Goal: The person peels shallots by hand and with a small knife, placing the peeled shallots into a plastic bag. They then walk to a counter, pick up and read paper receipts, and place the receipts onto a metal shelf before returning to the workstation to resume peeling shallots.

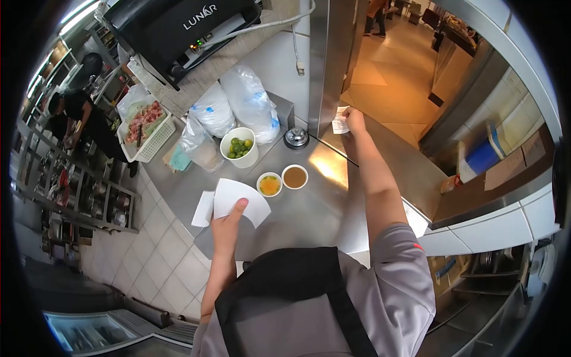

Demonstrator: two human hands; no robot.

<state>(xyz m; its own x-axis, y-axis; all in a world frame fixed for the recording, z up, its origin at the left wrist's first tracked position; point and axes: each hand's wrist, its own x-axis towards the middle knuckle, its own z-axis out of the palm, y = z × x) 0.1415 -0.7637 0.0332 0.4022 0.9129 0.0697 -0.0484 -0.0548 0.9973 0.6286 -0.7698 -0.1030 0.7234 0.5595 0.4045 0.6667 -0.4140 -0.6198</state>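
The left hand (228,226) has its grip closed on the near edge of light, floppy sheets (247,199) above the table (324,208), while the right hand (355,121) pinches a flimsy, probably tearable slip (339,124) at the far ledge.

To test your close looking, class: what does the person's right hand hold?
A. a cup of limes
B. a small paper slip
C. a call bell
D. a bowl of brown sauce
B: the right hand pinches a small white paper slip, while the call bell, cup of limes and bowl of brown sauce stand apart on the counter.
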